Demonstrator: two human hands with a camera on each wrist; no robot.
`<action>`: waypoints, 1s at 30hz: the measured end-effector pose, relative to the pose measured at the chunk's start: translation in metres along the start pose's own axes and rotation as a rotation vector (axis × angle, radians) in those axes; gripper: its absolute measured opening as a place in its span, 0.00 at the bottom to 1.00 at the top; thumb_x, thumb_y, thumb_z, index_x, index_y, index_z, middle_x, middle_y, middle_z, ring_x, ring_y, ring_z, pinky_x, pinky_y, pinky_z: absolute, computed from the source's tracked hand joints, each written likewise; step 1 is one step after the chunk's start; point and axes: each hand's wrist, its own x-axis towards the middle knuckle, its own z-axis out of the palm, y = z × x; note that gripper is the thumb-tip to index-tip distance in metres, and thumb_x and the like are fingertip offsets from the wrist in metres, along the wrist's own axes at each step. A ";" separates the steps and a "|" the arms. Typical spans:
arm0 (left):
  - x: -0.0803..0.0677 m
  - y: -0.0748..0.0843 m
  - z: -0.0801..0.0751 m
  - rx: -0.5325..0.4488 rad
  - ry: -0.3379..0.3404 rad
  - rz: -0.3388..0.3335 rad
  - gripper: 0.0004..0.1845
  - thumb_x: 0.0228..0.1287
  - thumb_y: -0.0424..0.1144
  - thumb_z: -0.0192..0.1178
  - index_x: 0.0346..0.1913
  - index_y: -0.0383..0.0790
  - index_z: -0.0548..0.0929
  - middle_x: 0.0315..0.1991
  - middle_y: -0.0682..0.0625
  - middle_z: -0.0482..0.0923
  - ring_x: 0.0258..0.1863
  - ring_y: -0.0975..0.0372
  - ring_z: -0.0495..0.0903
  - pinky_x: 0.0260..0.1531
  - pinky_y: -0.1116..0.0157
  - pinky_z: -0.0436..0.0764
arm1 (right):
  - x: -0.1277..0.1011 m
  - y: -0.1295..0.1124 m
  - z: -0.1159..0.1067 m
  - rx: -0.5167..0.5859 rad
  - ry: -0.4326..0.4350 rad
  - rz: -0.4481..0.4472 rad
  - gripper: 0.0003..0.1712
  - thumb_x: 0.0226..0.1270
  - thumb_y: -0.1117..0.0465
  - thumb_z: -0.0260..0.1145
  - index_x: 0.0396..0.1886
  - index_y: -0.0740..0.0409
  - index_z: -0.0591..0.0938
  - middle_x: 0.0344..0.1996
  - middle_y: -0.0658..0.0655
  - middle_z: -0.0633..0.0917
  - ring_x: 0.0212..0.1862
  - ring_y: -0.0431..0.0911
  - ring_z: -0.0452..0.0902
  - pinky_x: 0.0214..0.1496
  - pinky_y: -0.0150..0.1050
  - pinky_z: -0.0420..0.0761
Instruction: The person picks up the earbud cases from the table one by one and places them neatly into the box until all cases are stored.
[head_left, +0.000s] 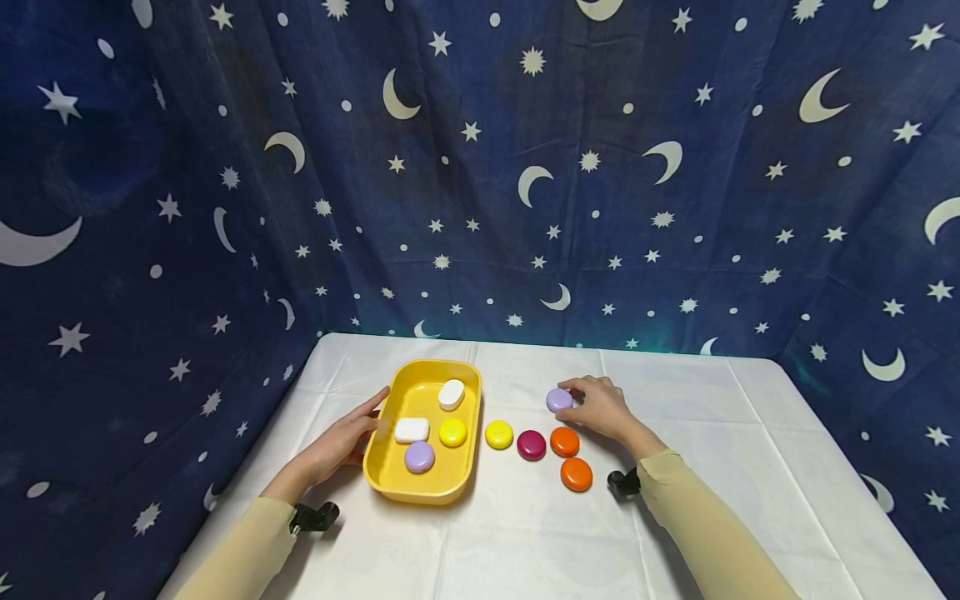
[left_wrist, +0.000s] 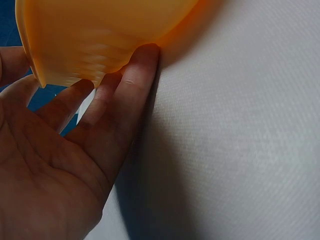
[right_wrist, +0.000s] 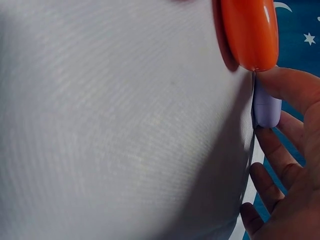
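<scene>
A yellow tray (head_left: 390,487) stands on the white tablecloth and holds two white pieces, a yellow disc (head_left: 452,432) and a lilac disc (head_left: 419,457). My left hand (head_left: 352,433) lies flat with straight fingers against the tray's left wall (left_wrist: 100,35); the fingers (left_wrist: 127,95) touch its rim from outside. My right hand (head_left: 592,406) pinches another lilac disc (head_left: 558,400) between thumb and fingers, low on the cloth. In the right wrist view the lilac disc (right_wrist: 266,109) sits just below an orange disc (right_wrist: 250,32).
Right of the tray lie a yellow disc (head_left: 498,434), a magenta disc (head_left: 531,445) and two orange discs (head_left: 565,442) (head_left: 576,474). A dark blue star-and-moon curtain (head_left: 480,167) closes in the table at the back and sides.
</scene>
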 end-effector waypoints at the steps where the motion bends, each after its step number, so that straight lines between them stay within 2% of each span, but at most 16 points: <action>1: 0.000 0.000 0.000 0.000 -0.001 0.001 0.35 0.77 0.47 0.52 0.82 0.66 0.55 0.78 0.35 0.55 0.59 0.49 0.79 0.47 0.52 0.85 | 0.000 0.000 0.000 0.000 -0.003 0.002 0.35 0.54 0.48 0.80 0.62 0.53 0.84 0.49 0.57 0.84 0.53 0.56 0.69 0.60 0.60 0.63; 13: 0.000 0.001 0.000 -0.001 -0.014 0.019 0.34 0.78 0.45 0.50 0.82 0.64 0.54 0.76 0.35 0.59 0.59 0.49 0.79 0.47 0.51 0.85 | 0.001 0.001 0.001 0.010 0.001 0.017 0.33 0.54 0.50 0.80 0.60 0.54 0.85 0.53 0.59 0.84 0.55 0.57 0.68 0.61 0.60 0.63; 30: -0.001 0.000 0.000 0.015 -0.011 0.017 0.34 0.78 0.47 0.50 0.82 0.66 0.54 0.77 0.35 0.58 0.61 0.48 0.77 0.48 0.51 0.85 | 0.003 0.002 0.001 0.025 -0.014 0.027 0.33 0.56 0.50 0.80 0.61 0.54 0.85 0.54 0.59 0.84 0.56 0.57 0.68 0.62 0.60 0.63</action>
